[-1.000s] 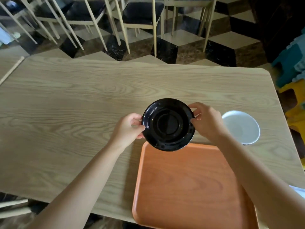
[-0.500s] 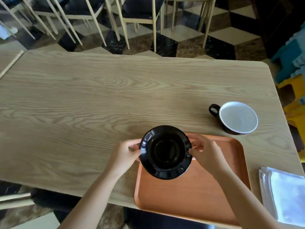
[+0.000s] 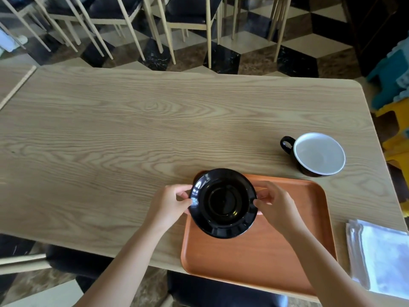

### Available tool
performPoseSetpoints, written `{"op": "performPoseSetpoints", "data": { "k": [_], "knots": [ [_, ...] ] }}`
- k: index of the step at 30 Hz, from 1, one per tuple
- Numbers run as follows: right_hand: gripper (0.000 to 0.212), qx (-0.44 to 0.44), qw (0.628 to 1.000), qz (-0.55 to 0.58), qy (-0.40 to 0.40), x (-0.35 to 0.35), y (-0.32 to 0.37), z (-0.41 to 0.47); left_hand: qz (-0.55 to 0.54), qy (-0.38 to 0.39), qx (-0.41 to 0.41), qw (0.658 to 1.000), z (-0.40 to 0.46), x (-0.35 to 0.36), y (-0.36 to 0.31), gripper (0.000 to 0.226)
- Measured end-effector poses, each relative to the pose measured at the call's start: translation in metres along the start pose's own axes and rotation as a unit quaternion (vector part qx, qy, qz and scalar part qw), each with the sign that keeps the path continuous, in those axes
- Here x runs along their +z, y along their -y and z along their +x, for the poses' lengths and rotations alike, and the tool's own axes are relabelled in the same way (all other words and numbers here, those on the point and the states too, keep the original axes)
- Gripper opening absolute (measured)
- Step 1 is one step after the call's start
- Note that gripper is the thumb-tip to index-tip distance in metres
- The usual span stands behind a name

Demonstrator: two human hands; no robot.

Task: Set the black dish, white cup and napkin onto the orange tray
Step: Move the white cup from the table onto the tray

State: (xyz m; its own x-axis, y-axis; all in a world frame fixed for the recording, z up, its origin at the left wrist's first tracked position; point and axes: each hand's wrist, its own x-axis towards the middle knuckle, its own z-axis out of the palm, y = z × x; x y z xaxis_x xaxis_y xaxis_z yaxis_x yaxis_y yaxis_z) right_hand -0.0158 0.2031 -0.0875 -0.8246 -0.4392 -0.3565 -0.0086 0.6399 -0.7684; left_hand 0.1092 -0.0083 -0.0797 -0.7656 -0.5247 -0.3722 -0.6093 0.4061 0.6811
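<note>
Black dish (image 3: 223, 202) brought from desk (image 3: 110, 140) to orange tray (image 3: 287, 251) far-left corner, gripped by left hand (image 3: 169, 203) and right hand (image 3: 275, 206); release pending.

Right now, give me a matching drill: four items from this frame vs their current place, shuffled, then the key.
Items:
1. black dish
2. white cup
3. napkin
4. orange tray

Places:
A. lying on the table past the tray's right edge
B. at the table's near edge, overhanging it slightly
C. held by both hands over the tray's far-left corner
D. standing on the table beyond the tray's far-right corner

Pairs: 1-C, 2-D, 3-A, 4-B

The left hand and right hand each pinch the dish's rim.
</note>
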Motion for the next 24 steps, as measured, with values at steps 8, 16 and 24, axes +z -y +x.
{"op": "performPoseSetpoints", "data": {
  "k": [8, 16, 24],
  "knots": [
    [0.03, -0.039, 0.996, -0.068, 0.042, -0.025, 0.009, 0.002, 0.118, 0.004, 0.001, 0.993, 0.002, -0.01, -0.018, 0.025],
    [0.042, -0.178, 0.945, -0.244, -0.127, -0.101, -0.001, 0.002, 0.209, -0.05, 0.297, 0.931, 0.02, 0.033, -0.108, 0.04],
    [0.057, -0.176, 0.917, -0.335, -0.13, -0.129, -0.055, 0.024, 0.373, 0.026, 0.425, 0.825, 0.072, 0.109, -0.155, 0.067]
  ]
}}
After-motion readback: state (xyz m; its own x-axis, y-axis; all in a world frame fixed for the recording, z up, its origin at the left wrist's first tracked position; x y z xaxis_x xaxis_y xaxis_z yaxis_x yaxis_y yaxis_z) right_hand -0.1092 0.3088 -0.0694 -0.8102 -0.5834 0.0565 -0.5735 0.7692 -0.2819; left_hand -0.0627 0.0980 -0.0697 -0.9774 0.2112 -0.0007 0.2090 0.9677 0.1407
